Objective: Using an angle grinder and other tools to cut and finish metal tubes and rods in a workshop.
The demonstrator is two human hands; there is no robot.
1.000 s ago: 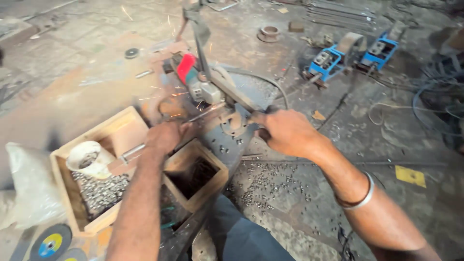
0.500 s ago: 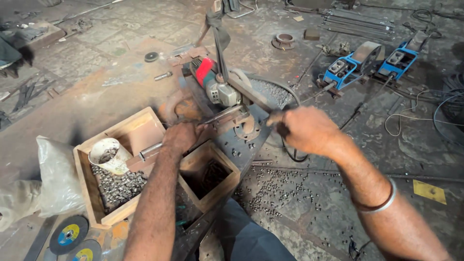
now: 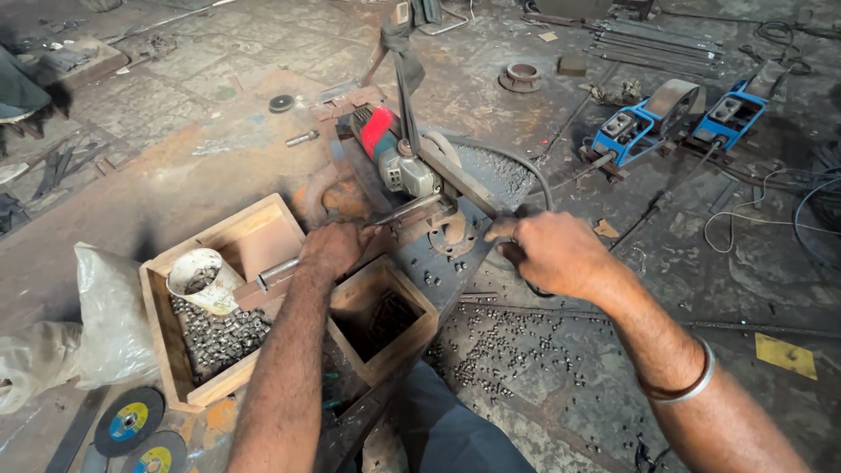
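Head view: small wooden box (image 3: pixel 383 320) nearest, at 6 o'clock. Left hand (image 3: pixel 333 248) at 10 o'clock from it, fingers curled on metal rod (image 3: pixel 279 273). Right hand (image 3: pixel 547 252) at 3 o'clock, fist closed around dark handle (image 3: pixel 512 254). Red grinder (image 3: pixel 392 155) beyond, at 12 o'clock.

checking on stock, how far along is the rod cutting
Done: many cut pieces fill the larger wooden box and lie scattered on the floor. In hand: left hand at the rod, right hand on the lever. Left: uncut rod; smaller box looks mostly empty.
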